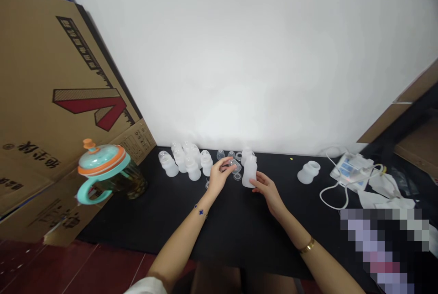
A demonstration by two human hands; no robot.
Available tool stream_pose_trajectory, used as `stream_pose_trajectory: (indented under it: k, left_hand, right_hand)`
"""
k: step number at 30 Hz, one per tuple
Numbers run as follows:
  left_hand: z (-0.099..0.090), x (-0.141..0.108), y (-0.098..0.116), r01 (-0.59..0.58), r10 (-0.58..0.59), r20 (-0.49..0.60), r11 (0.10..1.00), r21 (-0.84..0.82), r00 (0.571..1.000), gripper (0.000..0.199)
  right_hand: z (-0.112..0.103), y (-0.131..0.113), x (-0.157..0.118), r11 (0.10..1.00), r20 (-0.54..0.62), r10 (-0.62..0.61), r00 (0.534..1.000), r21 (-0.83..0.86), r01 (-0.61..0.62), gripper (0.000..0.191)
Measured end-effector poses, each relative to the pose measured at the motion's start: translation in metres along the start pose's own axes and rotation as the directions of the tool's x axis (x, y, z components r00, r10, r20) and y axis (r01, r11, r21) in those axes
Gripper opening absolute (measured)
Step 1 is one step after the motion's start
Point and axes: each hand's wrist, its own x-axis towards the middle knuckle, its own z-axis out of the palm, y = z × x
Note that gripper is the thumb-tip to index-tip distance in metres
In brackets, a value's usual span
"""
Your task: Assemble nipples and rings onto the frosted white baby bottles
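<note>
My right hand is closed round the lower right side of a milky-white baby bottle, which stands nearly upright. To its left, the fingers of my left hand pinch a clear dome-shaped bottle cap. A small clear ring lies just below that cap. Behind my hands are more clear caps, and another white bottle partly hidden by the one I hold. Several capped baby bottles stand in a group left of my left hand.
A wide-mouthed white bottle body lies tilted on the black table. Further right are a white device and a looping white cable. A large teal-lidded jug stands at left, before a cardboard box. A white wall rises behind.
</note>
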Motion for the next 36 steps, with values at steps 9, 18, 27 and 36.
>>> stream_pose_trajectory:
  k: [9, 18, 27, 36]
  left_hand:
    - [-0.002, 0.002, 0.002, 0.37, -0.368, 0.114, 0.761, -0.533, 0.923, 0.034]
    - [0.002, 0.003, 0.002, 0.402, -0.414, 0.127, 0.69, -0.602, 0.901, 0.018]
    - [0.0, 0.005, -0.005, 0.394, -0.425, 0.113, 0.664, -0.636, 0.898, 0.013]
    - [-0.001, 0.007, -0.01, 0.395, -0.472, 0.069, 0.64, -0.659, 0.879, 0.013]
  right_hand:
    - [0.001, 0.002, -0.001, 1.0, 0.033, -0.011, 0.999, -0.024, 0.012, 0.053]
    - [0.002, 0.001, -0.002, 0.999, 0.05, -0.008, 0.999, -0.038, 0.01, 0.051]
    - [0.0, 0.006, -0.001, 0.997, -0.004, -0.068, 0.998, 0.041, 0.068, 0.049]
    - [0.001, -0.002, -0.003, 0.982, -0.154, -0.139, 0.978, 0.109, 0.156, 0.034]
